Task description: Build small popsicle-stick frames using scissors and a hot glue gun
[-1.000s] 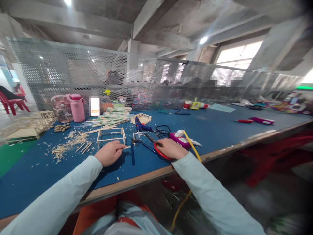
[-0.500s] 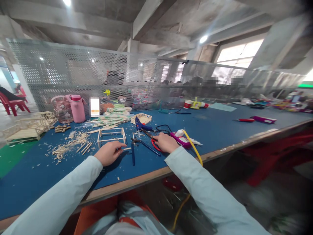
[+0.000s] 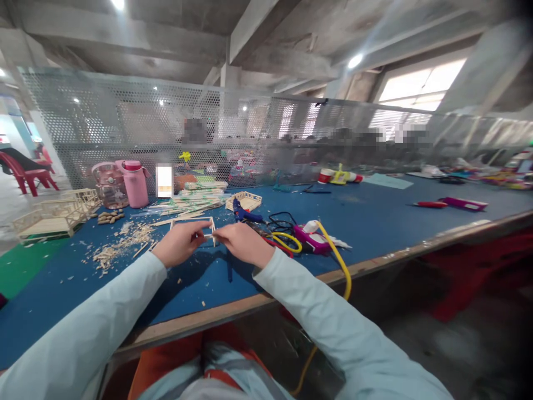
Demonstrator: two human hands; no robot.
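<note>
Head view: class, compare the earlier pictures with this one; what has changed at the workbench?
The right hand let go of the red-handled tool and moved left to the right end of the wooden stick frame. The left hand moved forward to that same end; whether it kept its small stick cannot be told. The pink bottle, blue glue gun and wood shavings stayed put.

Pretty raw-looking room tbh, bare grey concrete ceiling (image 3: 166, 15) with chunky beams (image 3: 260, 33), bright lamps (image 3: 355, 60) and a washed-out window (image 3: 422, 84) off to the right. A perforated metal screen (image 3: 94, 122) runs behind the long blue-topped table (image 3: 375, 222), and there's a red chair (image 3: 31, 176) on pale floor (image 3: 12, 208) over left.
</note>
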